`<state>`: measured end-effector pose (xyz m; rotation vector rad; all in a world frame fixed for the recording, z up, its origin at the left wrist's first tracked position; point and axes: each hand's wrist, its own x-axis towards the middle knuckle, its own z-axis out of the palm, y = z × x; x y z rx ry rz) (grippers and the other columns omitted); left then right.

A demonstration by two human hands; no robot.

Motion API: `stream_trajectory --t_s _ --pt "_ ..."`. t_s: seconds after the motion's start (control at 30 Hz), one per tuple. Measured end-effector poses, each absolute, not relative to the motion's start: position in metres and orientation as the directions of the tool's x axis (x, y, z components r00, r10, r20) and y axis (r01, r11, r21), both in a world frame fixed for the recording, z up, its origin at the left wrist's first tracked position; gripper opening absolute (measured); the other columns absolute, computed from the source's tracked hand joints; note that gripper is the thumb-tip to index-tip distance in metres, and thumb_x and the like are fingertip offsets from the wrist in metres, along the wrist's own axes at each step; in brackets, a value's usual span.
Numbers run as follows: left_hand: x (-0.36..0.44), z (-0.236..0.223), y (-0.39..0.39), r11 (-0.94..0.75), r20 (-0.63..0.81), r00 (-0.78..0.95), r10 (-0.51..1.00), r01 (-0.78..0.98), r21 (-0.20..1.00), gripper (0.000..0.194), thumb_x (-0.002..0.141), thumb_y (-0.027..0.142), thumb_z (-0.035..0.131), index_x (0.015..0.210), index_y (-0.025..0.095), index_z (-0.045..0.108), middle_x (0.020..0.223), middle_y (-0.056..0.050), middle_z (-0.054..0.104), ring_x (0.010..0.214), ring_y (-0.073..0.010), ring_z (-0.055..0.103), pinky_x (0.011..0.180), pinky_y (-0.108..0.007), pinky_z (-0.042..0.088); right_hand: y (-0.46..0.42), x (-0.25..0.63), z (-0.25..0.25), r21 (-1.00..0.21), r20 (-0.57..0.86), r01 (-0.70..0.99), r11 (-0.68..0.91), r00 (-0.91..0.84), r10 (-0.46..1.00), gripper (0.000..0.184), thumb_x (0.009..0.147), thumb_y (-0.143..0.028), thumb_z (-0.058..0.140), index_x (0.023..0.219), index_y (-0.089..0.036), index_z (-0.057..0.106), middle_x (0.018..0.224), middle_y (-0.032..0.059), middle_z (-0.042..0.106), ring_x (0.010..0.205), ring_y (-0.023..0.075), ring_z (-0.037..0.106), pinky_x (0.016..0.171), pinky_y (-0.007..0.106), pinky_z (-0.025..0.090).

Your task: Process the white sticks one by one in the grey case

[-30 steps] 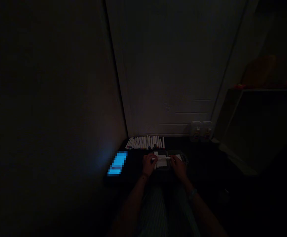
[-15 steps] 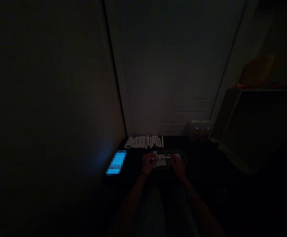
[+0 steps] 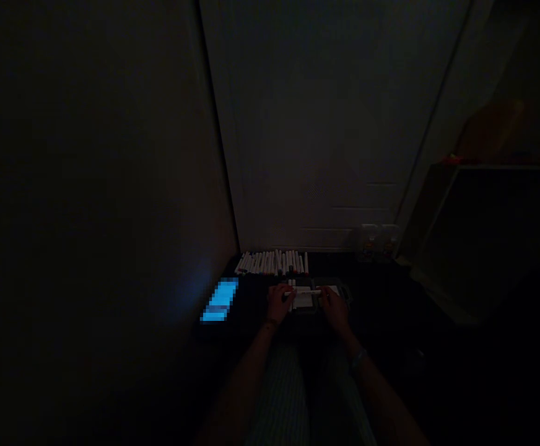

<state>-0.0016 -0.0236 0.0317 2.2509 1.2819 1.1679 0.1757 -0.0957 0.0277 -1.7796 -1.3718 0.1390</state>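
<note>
Between my two hands a white marker [image 3: 306, 292] lies level, held at both ends. My left hand [image 3: 278, 302] is closed on its left end, and my right hand [image 3: 334, 306] pinches the right end. Under the marker sits an open plastic case [image 3: 316, 308], its two halves spread flat. White markers [image 3: 291, 305] lie along the left side of the case, and pale sheets or cards show inside both halves. The scene is very dark, so the fingertips and the marker's cap colour are hard to make out.
A row of white markers [image 3: 272, 262] lies along the back of the dark table [image 3: 251, 316]. At the left, a glowing blue screen [image 3: 220, 301] is pixelated. Two clear containers [image 3: 378, 243] stand at the back right, near a cabinet [image 3: 441, 217]. A pale door or panel [image 3: 316, 136] rises behind.
The view has tilted slightly, so the table things sit a little higher. Both hands keep their hold on the marker, with hardly any movement.
</note>
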Motion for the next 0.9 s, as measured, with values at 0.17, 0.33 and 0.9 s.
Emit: stream_trajectory --t_s 0.17,0.33,0.9 --pt "-0.002 0.031 -0.023 -0.561 0.515 0.263 0.816 0.575 0.595 0.017 0.078 0.035 0.05 0.086 0.025 0.062 0.098 0.001 0.061 0.097 -0.0179 0.046 0.085 -0.035 0.034 -0.097 0.176 0.029 -0.669 0.406 0.744 -0.01 0.376 0.833 0.035 0.089 -0.036 0.028 0.104 -0.023 0.057 0.099 0.0021 0.063 0.086 0.0139 0.058 0.071 0.021 0.039" --pt "-0.002 0.027 -0.021 -0.563 0.514 0.268 0.815 0.578 0.592 0.019 0.08 0.036 0.049 0.087 0.024 0.062 0.097 0.001 0.061 0.096 -0.0178 0.046 0.085 -0.034 0.034 -0.096 0.176 0.027 -0.664 0.418 0.748 0.015 0.354 0.837 0.035 0.088 -0.039 0.03 0.104 -0.023 0.057 0.097 0.0007 0.063 0.084 0.0136 0.057 0.068 0.021 0.039" --pt "0.001 0.021 -0.015 -0.558 0.506 0.266 0.821 0.564 0.609 0.023 0.086 0.03 0.036 0.092 0.026 0.058 0.096 0.001 0.06 0.091 -0.0158 0.046 0.083 -0.031 0.035 -0.094 0.178 0.024 -0.657 0.431 0.754 0.006 0.369 0.823 0.035 0.089 -0.035 0.026 0.103 -0.022 0.057 0.097 0.0019 0.062 0.086 0.0142 0.057 0.071 0.023 0.04"
